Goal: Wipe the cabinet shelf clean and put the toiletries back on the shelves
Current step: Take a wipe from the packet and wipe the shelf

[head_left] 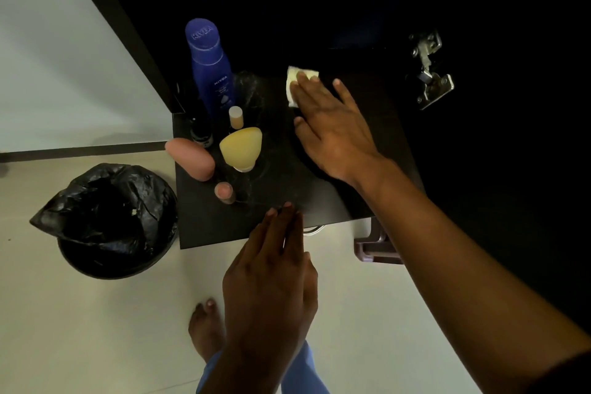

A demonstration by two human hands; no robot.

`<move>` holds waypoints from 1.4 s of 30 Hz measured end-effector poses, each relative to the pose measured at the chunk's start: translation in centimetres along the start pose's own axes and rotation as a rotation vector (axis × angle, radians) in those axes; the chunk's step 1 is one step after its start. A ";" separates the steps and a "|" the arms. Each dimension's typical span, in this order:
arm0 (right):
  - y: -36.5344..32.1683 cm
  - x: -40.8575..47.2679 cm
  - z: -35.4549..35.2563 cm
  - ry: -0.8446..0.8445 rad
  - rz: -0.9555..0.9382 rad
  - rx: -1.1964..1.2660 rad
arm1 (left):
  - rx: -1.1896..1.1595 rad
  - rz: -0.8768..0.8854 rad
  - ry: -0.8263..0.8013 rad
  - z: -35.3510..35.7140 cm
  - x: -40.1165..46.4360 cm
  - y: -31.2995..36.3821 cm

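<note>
Head | right hand [332,134] flat on pale folded cloth [293,86] | shelf [275,189] dusty

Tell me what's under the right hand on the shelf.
A pale folded cloth lies under the right hand's fingertips, pressed flat on the dark shelf. The hand covers most of the cloth.

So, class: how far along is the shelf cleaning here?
Done: nothing looks finished; dust streaks show on the shelf. In hand: the right hand presses a cloth flat on it. Left: the bottles stand bunched at its left side; the left hand is empty.
</note>
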State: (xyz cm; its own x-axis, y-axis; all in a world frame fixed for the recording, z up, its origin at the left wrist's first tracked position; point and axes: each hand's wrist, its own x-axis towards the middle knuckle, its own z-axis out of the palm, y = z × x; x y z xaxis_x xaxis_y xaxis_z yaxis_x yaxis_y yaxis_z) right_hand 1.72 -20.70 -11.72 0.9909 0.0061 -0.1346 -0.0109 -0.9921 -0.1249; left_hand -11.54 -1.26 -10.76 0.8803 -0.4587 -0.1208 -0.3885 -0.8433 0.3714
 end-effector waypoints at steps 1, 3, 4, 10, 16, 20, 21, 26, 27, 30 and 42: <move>-0.5 -1.5 0.0 -0.009 -0.010 0.013 | -0.004 0.001 0.004 0.0 0.0 -0.1; -1.8 -6.3 0.2 -0.043 -0.018 0.015 | -0.020 0.002 0.003 0.1 -0.1 -0.3; -2.4 -9.2 0.5 -0.071 -0.004 -0.020 | -0.025 0.004 0.002 0.2 -0.1 -0.4; -1.3 -16.6 1.4 -0.105 0.221 -0.194 | 0.003 0.015 0.026 0.6 -0.3 -0.2; 1.4 -7.9 1.3 -0.026 0.273 -0.144 | 0.042 0.030 0.026 0.3 -0.2 -0.1; -2.9 -11.0 1.9 -0.011 0.018 0.019 | 0.026 0.035 0.028 -0.2 -0.2 -0.2; -3.7 -12.8 2.0 -0.021 -0.038 0.028 | 0.024 0.040 0.036 -0.2 -0.2 -0.3; -1.4 -16.7 1.8 -0.095 0.035 -0.146 | 0.034 0.045 0.039 0.1 -0.3 -0.5; -0.4 -16.0 1.7 -0.091 0.076 -0.169 | 0.031 0.041 0.045 0.2 -0.4 -0.5; 1.4 -12.2 1.6 -0.039 0.169 -0.160 | -0.026 0.040 0.105 0.7 -0.8 -0.6; -5.6 -16.9 2.8 -0.066 -0.261 -0.118 | 0.030 0.062 0.125 1.0 -5.5 -7.7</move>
State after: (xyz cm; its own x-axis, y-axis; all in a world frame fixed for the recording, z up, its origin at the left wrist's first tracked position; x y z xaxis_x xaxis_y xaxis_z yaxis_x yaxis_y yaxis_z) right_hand -15.33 -14.87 -11.49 0.9472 0.2674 -0.1768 0.2629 -0.9636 -0.0492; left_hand -13.70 7.49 -13.84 0.8809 -0.4730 0.0174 -0.4490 -0.8235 0.3469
